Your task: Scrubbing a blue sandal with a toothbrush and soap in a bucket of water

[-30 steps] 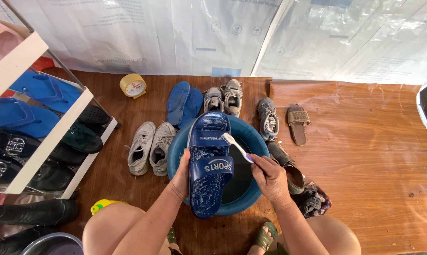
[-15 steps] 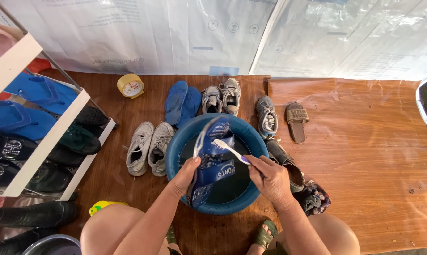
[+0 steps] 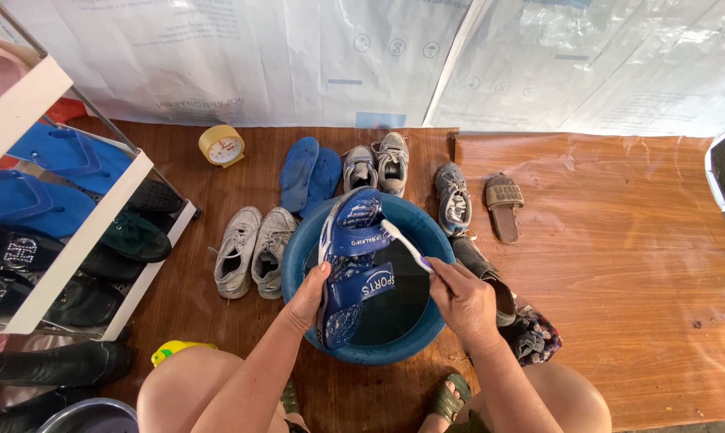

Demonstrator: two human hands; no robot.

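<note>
The blue rubber slide sandal (image 3: 350, 269) is best gripped firmly by the closed left hand (image 3: 308, 295) over the round blue plastic basin (image 3: 298, 261) while the white toothbrush (image 3: 405, 244), pinched in the right hand (image 3: 464, 298), is scrubbed along its strap.

A basin (image 3: 426, 341) sits at lower centre of the frame on the floor (image 3: 619, 265), with a sandal (image 3: 353, 269) held over it. A pair of sneakers (image 3: 252, 250) lies just left of it, a shoe rack (image 3: 66, 200) at far left, a small clock (image 3: 221, 145) at upper left
</note>
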